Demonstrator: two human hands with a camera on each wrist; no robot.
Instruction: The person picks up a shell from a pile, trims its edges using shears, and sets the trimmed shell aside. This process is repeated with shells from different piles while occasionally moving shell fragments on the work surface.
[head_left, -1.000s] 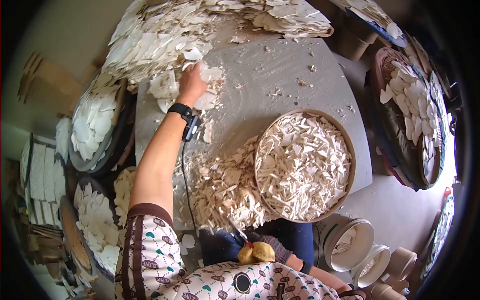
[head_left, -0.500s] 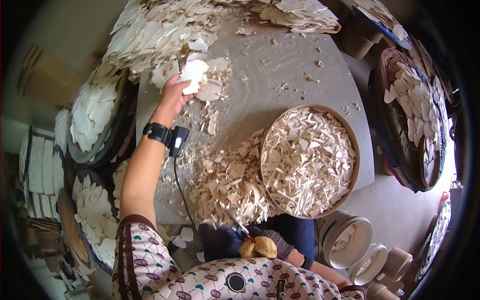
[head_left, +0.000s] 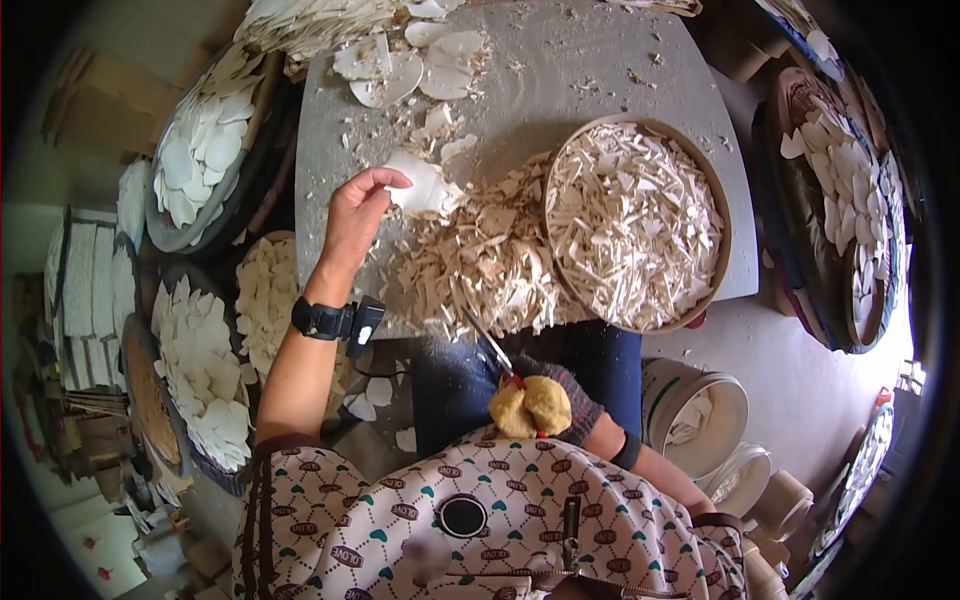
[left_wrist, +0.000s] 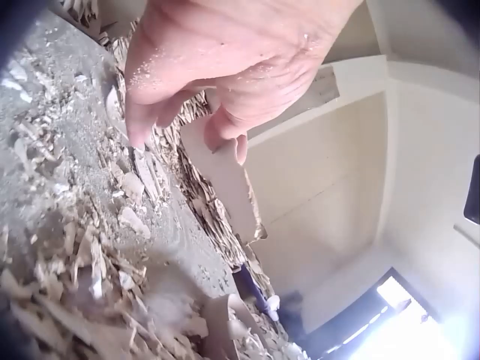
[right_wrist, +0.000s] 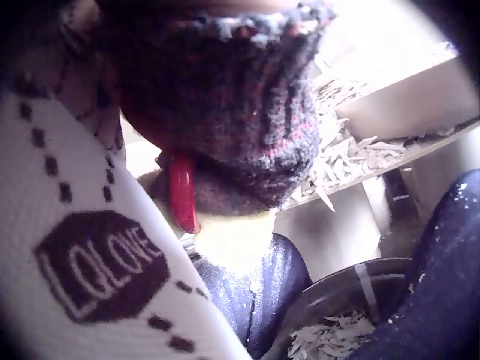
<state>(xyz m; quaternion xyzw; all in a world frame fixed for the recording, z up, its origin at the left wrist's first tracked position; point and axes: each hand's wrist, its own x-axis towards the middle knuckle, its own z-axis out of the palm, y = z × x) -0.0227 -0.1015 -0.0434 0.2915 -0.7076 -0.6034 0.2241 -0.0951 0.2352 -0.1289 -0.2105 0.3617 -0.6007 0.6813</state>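
In the head view my left hand [head_left: 352, 222] pinches a thin white slice [head_left: 420, 183] with a rough, crumbly edge. The left wrist view shows that slice [left_wrist: 221, 176] hanging from the thumb and fingers above the littered table. My right hand [head_left: 582, 402], in a dark knitted glove, is low by my lap and grips scissors [head_left: 490, 345] whose handles are wrapped in fuzzy yellow padding [head_left: 530, 405]. The blades point away from me toward a heap of chips [head_left: 490, 265] at the table's near edge. A red handle part [right_wrist: 182, 195] shows beneath the glove [right_wrist: 232, 127].
A round tray of white chips [head_left: 724, 215] stands at the table's right. Loose slices [head_left: 388, 80] lie at the back left near a large stack [head_left: 320, 22]. Trays of slices [head_left: 205, 140] flank the table; buckets [head_left: 740, 400] stand at lower right.
My left hand has lifted a slice from the back-left pile and brought it nearer, beside the chip heap. The head view has tilted down. My right hand still holds the scissors near my lap.
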